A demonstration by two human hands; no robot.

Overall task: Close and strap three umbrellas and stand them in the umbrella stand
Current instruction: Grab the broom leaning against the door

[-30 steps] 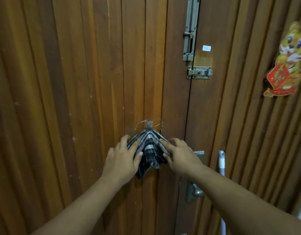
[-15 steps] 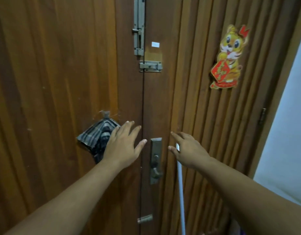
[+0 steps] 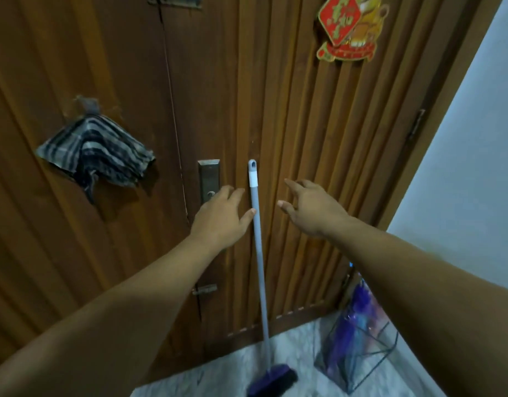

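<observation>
A wire umbrella stand (image 3: 388, 346) sits on the floor at the lower right, by the door frame. A purple and blue umbrella (image 3: 350, 322) stands inside it, partly hidden by my right forearm. My left hand (image 3: 222, 214) is open in front of the wooden door, its thumb touching a grey broom handle. My right hand (image 3: 311, 209) is also open, just right of the handle, holding nothing. Both hands are well above the stand.
A grey broom (image 3: 259, 253) with a purple head leans against the wooden door (image 3: 290, 124). A plaid cloth (image 3: 95, 150) hangs from a hook at the left. A metal door lock plate (image 3: 209, 179) is beside my left hand. White wall at right.
Both hands have let go of the plaid cloth and moved right with my view, now flanking the broom handle. The view has tilted down, showing the floor and the umbrella stand.
</observation>
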